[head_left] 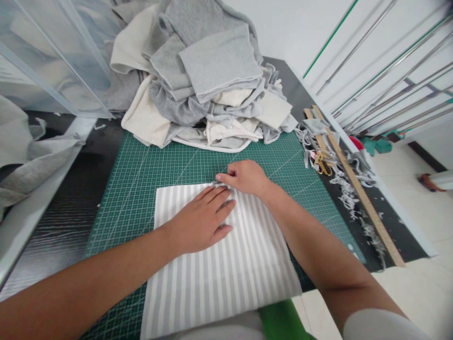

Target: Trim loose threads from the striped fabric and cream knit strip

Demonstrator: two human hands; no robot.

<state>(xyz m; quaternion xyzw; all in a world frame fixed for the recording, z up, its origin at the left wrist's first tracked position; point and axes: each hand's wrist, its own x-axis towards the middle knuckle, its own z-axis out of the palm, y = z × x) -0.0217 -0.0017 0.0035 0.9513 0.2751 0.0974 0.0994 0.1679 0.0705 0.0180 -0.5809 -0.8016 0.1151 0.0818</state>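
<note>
The green cutting mat (141, 189) lies bare on the left of the frame, beside the striped cloth (219, 269), and again in a strip at centre right, so a hand could pass there. Across the top centre a heap of grey and cream fabric pieces (201, 80) blocks the far edge of the mat. Along the right run a wooden ruler (357, 189), yellow-handled scissors (321, 163) and loose scraps (a cluttered lane). At upper left a clear plastic sheet (46, 52) and draped grey cloth (31, 151) close that side.
</note>
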